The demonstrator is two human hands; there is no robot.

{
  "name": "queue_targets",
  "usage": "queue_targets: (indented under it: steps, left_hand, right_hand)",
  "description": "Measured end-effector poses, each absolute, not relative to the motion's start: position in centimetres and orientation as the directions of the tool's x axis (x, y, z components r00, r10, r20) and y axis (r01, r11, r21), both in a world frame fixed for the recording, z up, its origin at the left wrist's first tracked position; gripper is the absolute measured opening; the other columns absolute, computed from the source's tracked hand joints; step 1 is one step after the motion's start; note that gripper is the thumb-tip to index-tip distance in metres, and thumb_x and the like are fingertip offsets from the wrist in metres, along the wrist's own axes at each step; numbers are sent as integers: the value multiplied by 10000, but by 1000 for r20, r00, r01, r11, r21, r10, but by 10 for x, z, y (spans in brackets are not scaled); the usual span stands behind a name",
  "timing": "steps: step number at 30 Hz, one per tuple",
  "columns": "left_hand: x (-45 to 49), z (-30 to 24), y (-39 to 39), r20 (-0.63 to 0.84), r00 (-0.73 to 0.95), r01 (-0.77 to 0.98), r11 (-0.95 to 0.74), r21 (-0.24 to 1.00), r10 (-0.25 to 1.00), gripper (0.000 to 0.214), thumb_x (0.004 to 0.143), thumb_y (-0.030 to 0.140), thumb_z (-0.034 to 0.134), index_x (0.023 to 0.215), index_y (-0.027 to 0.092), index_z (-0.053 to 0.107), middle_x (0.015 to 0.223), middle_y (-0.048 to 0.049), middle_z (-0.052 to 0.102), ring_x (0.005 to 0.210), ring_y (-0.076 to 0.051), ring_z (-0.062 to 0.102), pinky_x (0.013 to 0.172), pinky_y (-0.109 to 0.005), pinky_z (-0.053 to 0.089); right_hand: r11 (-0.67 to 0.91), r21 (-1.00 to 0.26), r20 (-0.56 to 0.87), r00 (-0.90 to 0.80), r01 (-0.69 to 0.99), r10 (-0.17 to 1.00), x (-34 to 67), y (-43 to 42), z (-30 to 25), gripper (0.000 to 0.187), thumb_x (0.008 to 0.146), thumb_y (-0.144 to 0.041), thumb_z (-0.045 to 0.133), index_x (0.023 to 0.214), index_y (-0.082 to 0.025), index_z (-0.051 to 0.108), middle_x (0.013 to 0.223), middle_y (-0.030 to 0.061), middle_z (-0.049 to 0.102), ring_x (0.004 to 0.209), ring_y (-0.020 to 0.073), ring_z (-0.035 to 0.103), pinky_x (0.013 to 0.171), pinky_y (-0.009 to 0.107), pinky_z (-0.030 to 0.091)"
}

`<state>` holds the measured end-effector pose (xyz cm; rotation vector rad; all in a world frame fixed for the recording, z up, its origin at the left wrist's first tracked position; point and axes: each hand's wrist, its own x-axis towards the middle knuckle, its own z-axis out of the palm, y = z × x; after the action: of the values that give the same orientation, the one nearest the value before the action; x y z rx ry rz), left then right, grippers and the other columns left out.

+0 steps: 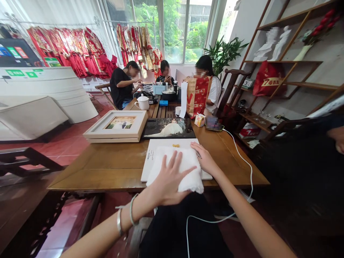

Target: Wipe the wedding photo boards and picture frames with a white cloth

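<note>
Beyond the hands, a dark photo panel (172, 128) is lying close across the way, a framed picture (115, 123) sitting ahead-left and a small carton (199, 120) ahead-right. Beneath them a white board (161, 143) is lying flat, looking wider side to side; a white cloth (195, 182) is drooping past its near edge. The left hand (168, 180) is spreading wide over the cloth; the right hand (203, 156) is curving at its far right corner, grip unclear to me. Tabletop (107, 163) is stretching leftward; a cable (249, 165) is trailing rightward.
</note>
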<state>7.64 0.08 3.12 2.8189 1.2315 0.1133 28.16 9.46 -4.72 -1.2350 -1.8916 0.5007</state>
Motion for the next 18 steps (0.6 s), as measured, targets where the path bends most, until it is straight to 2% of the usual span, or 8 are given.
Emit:
queue_targets:
  steps: [4,8,12,15,18]
  left_hand:
    - [85,19,-18,110,626,765,-636,107,772,805,743,530,616,1444,370,256,1550,-162,77,1389,-452,-12,1028,-704,79]
    - [95,9,-2,197,576,794,-600,96,794,747,777,607,535,1438,366,284,1533,-164,166,1386,-462,44,1014,-716,102]
    - [103,14,29,187,517,843,-534,56,835,669,808,583,513,1415,355,348,1503,-169,256,1372,-472,124,997,-716,155]
    - [108,19,55,165,471,875,-483,38,867,624,840,573,482,1411,349,362,1494,-165,283,1362,-469,169,990,-706,185]
    - [110,22,78,145,451,886,-462,48,881,623,869,592,418,1429,333,331,1484,-171,297,1351,-472,198,985,-705,193]
  right_hand:
    - [436,-732,394,-197,523,898,285,98,-47,402,820,-188,470,1191,-202,624,1337,93,554,1295,225,452,1123,459,294]
    - [376,-789,335,-173,485,926,286,101,-46,371,851,-236,456,1173,-211,638,1336,84,557,1301,223,446,1130,466,273]
    - [345,-829,315,-141,440,938,285,100,-45,399,834,-221,459,1198,-225,623,1343,64,552,1328,219,411,1142,463,242]
    - [389,-808,362,-149,443,920,283,94,-42,430,790,-188,492,1199,-213,623,1337,73,557,1318,240,424,1116,453,295]
    - [421,-757,419,-123,501,900,280,88,-36,436,779,-141,475,1186,-191,623,1297,98,589,1238,255,511,1056,442,374]
